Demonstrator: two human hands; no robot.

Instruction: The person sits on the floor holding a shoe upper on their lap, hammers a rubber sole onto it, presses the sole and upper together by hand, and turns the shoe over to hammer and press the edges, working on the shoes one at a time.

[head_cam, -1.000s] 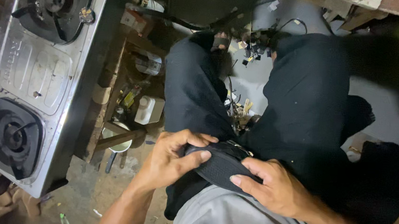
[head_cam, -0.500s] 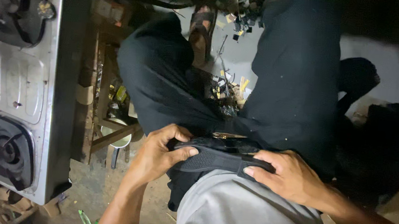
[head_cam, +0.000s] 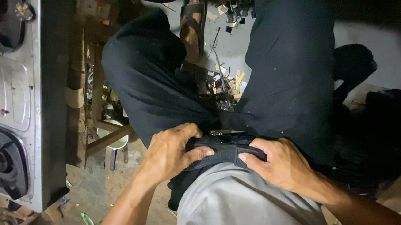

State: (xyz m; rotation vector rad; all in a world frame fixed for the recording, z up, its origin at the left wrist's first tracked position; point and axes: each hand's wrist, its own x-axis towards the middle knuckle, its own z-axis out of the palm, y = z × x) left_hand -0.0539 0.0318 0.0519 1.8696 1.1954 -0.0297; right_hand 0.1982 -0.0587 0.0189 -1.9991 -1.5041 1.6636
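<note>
I look down at my own lap. My left hand [head_cam: 172, 153] and my right hand [head_cam: 281, 164] both grip a black strap or waistband [head_cam: 226, 153] at my waist, thumbs pressed on it from either side. Below it lies my grey shirt [head_cam: 245, 209]. Above it my legs in black trousers [head_cam: 288, 71] spread apart. A foot in a dark sandal [head_cam: 193, 25] rests on the floor between them.
A steel two-burner gas stove [head_cam: 8, 99] stands at the left on a wooden frame [head_cam: 94, 119]. Small scraps and wires [head_cam: 224, 81] litter the grey floor between my legs. A white bowl [head_cam: 113, 141] sits under the frame. A dark bundle [head_cam: 387, 130] lies at the right.
The view has shifted so the stove slid further left and my lap fills more of the picture. Both hands stay on the black strap, drawn slightly closer together.
</note>
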